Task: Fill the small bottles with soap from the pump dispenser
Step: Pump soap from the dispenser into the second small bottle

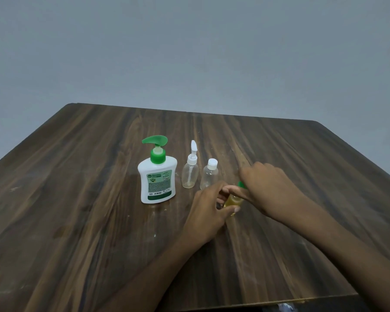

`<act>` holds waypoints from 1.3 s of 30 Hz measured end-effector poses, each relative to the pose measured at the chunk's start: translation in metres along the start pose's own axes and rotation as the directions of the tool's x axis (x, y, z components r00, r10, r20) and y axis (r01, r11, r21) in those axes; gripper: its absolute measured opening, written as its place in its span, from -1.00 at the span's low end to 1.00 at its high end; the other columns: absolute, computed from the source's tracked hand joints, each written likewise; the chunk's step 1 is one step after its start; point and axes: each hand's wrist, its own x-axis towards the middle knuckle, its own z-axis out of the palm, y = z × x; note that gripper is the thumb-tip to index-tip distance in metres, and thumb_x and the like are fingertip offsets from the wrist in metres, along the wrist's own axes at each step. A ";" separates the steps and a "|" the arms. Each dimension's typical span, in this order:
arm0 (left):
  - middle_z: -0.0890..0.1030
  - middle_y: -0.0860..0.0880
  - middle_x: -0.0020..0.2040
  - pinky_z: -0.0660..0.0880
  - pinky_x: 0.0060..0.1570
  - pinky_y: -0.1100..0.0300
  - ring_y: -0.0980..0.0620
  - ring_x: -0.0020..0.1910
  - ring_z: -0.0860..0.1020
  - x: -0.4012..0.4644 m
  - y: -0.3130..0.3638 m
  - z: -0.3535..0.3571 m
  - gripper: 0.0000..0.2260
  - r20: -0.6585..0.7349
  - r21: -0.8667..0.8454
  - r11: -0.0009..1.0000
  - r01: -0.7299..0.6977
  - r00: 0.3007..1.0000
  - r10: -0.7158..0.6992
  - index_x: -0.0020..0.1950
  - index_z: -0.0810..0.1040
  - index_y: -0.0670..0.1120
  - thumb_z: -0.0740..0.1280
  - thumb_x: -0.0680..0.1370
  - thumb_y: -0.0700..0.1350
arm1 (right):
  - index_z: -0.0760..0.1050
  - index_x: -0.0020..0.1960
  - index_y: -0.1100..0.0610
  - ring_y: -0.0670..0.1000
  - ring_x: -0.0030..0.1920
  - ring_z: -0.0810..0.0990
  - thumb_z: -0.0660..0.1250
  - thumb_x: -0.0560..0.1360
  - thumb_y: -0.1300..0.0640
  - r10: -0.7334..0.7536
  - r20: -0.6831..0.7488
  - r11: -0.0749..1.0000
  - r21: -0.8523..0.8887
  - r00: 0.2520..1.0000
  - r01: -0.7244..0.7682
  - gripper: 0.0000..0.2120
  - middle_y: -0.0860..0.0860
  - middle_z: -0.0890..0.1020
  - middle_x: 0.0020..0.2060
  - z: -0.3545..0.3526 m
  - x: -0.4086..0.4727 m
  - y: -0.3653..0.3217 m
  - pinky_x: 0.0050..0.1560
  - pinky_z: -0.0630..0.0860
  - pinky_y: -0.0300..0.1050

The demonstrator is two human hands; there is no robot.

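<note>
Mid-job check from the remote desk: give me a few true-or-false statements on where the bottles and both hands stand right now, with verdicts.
1. The pump dispenser stands upright on the table, untouched by either hand. True.
2. Both hands are on the small bottle with yellowish liquid. True: the left hand holds its body, and the right hand is at its green cap.
3. The small clear bottle with the white pump top lies on its side. False: it stands upright.
4. The clear bottle with the white screw cap is full of soap. False: it looks empty.
5. The pump dispenser has a blue pump head. False: it is green.
</note>
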 end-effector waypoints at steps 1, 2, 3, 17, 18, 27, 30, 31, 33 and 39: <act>0.70 0.16 -0.08 0.62 0.00 0.20 0.15 -0.06 0.66 0.000 0.000 0.000 -0.73 0.001 0.002 1.000 -0.001 1.000 0.001 0.06 0.65 -0.03 0.59 0.42 -0.20 | 0.49 0.15 0.09 0.16 0.10 0.63 0.12 0.66 -0.22 0.005 0.008 0.998 -0.064 1.000 -0.004 -0.60 0.08 0.60 0.05 -0.001 -0.001 -0.001 -0.11 0.41 -0.04; 0.71 0.14 -0.05 0.62 0.01 0.17 0.13 -0.04 0.67 0.000 0.000 0.000 -0.71 -0.003 0.009 1.000 0.002 1.000 -0.002 0.08 0.65 -0.01 0.59 0.42 -0.18 | 0.47 0.20 0.09 0.15 0.12 0.63 0.10 0.67 -0.18 -0.001 -0.008 0.996 -0.089 1.000 0.000 -0.62 0.08 0.60 0.11 0.000 -0.002 0.000 -0.09 0.40 -0.04; 0.71 0.13 -0.05 0.62 0.01 0.19 0.12 -0.04 0.67 0.000 0.000 0.000 -0.72 -0.010 0.014 1.000 0.006 1.000 -0.006 0.08 0.65 -0.01 0.60 0.42 -0.18 | 0.45 0.22 0.07 0.14 0.12 0.63 0.13 0.67 -0.15 -0.014 -0.040 0.997 -0.080 0.999 0.011 -0.67 0.06 0.59 0.13 0.001 -0.003 0.002 -0.09 0.42 -0.04; 0.69 0.08 -0.12 0.61 -0.04 0.11 0.07 -0.10 0.64 0.001 -0.003 0.001 -0.76 -0.017 -0.021 1.000 0.007 1.000 -0.008 0.01 0.64 -0.07 0.62 0.42 -0.18 | 0.21 0.50 -0.15 -0.21 -0.15 0.56 0.34 0.53 -0.22 -0.125 -0.201 0.946 0.270 0.972 0.178 -0.39 -0.18 0.61 0.09 0.008 -0.024 0.028 -0.09 0.60 -0.09; 0.69 0.08 -0.12 0.61 -0.04 0.11 0.08 -0.10 0.64 0.001 -0.003 0.001 -0.76 -0.020 -0.019 1.000 0.008 1.000 -0.008 0.01 0.63 -0.07 0.62 0.42 -0.18 | 0.28 0.47 -0.16 -0.23 -0.07 0.56 0.41 0.55 -0.09 -0.156 -0.196 0.933 0.292 0.968 0.209 -0.45 -0.21 0.56 0.18 0.009 -0.022 0.025 -0.04 0.59 -0.13; 0.67 0.08 -0.15 0.60 -0.11 0.21 0.17 -0.17 0.59 0.000 0.004 0.001 -0.76 -0.009 0.011 1.000 0.018 1.000 -0.018 0.02 0.62 -0.11 0.61 0.44 -0.23 | 0.50 0.09 0.01 0.00 -0.09 0.61 0.36 0.61 -0.01 -0.065 -0.207 0.965 0.238 0.976 0.115 -0.87 -0.04 0.61 -0.04 0.022 -0.006 0.016 -0.08 0.58 -0.01; 0.60 0.13 -0.23 0.53 -0.19 0.30 0.21 -0.24 0.55 0.001 0.005 0.000 -0.76 -0.015 0.034 0.999 0.020 1.000 -0.019 0.00 0.61 -0.13 0.60 0.43 -0.25 | 0.37 -0.06 0.04 0.13 -0.16 0.60 0.32 0.62 -0.08 0.042 -0.229 0.975 0.220 0.973 0.010 -0.76 0.01 0.59 -0.16 0.030 -0.004 0.006 -0.18 0.55 0.07; 0.58 0.15 -0.26 0.51 -0.21 0.32 0.21 -0.27 0.53 0.001 0.006 0.000 -0.76 -0.015 0.046 0.999 0.019 1.000 -0.018 -0.01 0.60 -0.13 0.60 0.43 -0.25 | 0.35 -0.08 0.04 0.14 -0.17 0.59 0.32 0.62 -0.09 0.059 -0.231 0.977 0.215 0.971 -0.009 -0.74 0.01 0.57 -0.18 0.031 -0.004 0.004 -0.21 0.51 0.04; 0.53 0.17 -0.29 0.46 -0.23 0.36 0.23 -0.30 0.51 0.001 0.007 -0.001 -0.76 -0.015 0.064 0.998 0.022 1.000 -0.021 -0.02 0.59 -0.11 0.60 0.42 -0.25 | 0.36 -0.08 0.05 0.13 -0.18 0.58 0.32 0.62 -0.10 0.078 -0.239 0.975 0.219 0.968 -0.025 -0.74 0.01 0.56 -0.19 0.032 -0.005 0.002 -0.23 0.47 0.00; 0.62 0.11 -0.22 0.55 -0.14 0.30 0.20 -0.25 0.55 -0.001 0.009 0.002 -0.71 -0.041 0.096 0.995 0.015 0.999 -0.011 0.00 0.60 -0.09 0.64 0.40 -0.18 | 0.49 -0.05 0.07 0.12 -0.16 0.61 0.36 0.60 -0.09 0.041 -0.257 0.958 0.285 0.966 0.035 -0.77 0.01 0.62 -0.17 0.034 -0.004 0.013 -0.21 0.47 -0.01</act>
